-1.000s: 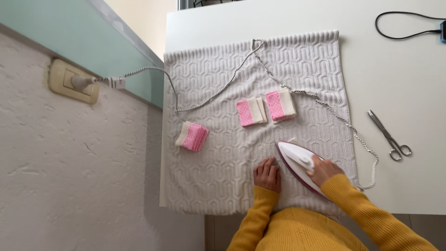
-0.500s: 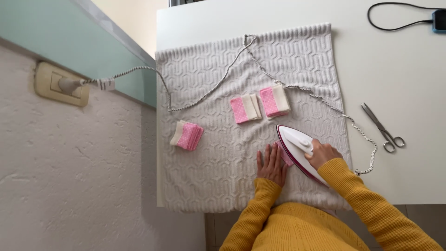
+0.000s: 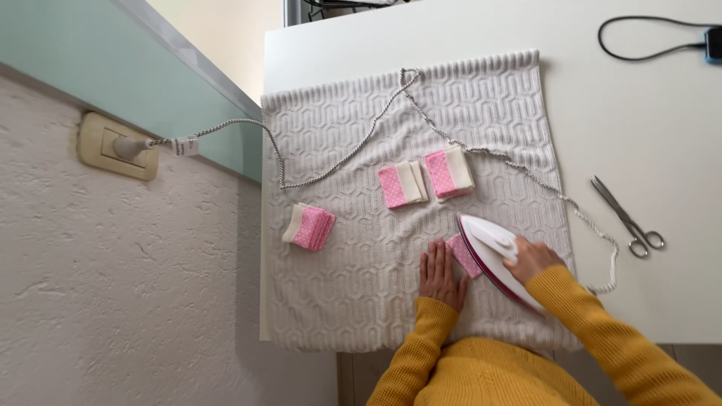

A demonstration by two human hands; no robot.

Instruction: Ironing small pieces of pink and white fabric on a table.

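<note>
My right hand (image 3: 531, 259) grips the handle of a white iron with a dark red edge (image 3: 492, 254), which rests on a pale knitted cloth (image 3: 353, 248) spread over the table. A small pink dotted fabric piece (image 3: 461, 254) lies just left of the iron, partly under it. My left hand (image 3: 441, 274) lies flat on the cloth with fingers apart, its fingertips touching that piece. Both arms wear yellow knitted sleeves.
Three stacks of pink and cream fabric pieces lie on the cloth: one left (image 3: 310, 225), two in the middle (image 3: 403, 184) (image 3: 449, 173). The iron's braided cord (image 3: 346, 154) runs across to a wall socket (image 3: 119, 146). Scissors (image 3: 628, 216) and a black cable (image 3: 647, 45) lie on the white table (image 3: 639, 128).
The iron has slid to the right, uncovering more of the pink fabric piece. My left hand went from curled to flat, with its fingers on the piece.
</note>
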